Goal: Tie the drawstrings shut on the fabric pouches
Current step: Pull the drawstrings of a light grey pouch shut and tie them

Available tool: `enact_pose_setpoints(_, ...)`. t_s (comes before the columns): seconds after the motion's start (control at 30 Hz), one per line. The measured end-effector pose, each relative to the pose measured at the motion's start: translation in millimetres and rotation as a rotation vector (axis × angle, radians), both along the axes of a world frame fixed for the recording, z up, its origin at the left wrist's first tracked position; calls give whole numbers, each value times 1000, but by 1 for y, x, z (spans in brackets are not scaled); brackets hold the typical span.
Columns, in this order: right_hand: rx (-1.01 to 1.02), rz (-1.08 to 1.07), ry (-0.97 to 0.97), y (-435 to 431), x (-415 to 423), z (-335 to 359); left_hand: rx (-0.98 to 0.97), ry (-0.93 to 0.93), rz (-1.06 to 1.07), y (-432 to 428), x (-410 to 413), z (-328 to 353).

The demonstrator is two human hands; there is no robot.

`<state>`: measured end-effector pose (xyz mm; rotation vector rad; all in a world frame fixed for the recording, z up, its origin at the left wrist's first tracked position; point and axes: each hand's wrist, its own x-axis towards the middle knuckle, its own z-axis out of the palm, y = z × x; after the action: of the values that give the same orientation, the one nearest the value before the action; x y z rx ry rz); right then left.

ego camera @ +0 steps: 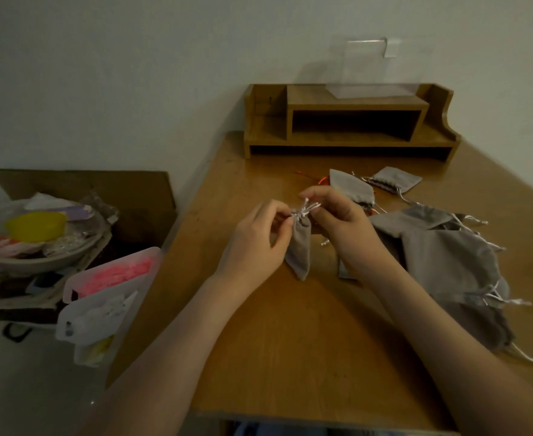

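Single head-worn wide-angle view: looks forward and down along the tabletop toward the wall (edges bowed by the lens), close above both forearms; floor clutter enters at left.

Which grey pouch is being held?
The narrow pouch at the centre: left hand and right hand pinch its strings. The other pouches lie on the table.

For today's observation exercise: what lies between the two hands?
Head view: the grey pouch, its white drawstrings pinched by left hand and right hand.
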<state>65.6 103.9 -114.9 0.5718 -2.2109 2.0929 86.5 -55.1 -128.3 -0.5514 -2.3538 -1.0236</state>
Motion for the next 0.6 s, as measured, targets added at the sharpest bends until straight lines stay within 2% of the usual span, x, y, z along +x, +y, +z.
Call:
enact_pose_setpoints(0.3, 205, 4, 101, 0, 0, -4, 62, -156, 17, -1, -5, 0)
enact_pose_setpoints(0.4, 188, 33, 117, 0, 0, -4, 142, -176, 19, -2, -5, 0)
enact_pose_setpoints(0.53, 171, 60, 136, -2, -1, -3, 289, -325, 10, -1, -3, 2)
enact_pose_setpoints(0.6, 158, 67, 132, -2, -1, -4, 291, -344, 33, -1, -3, 3)
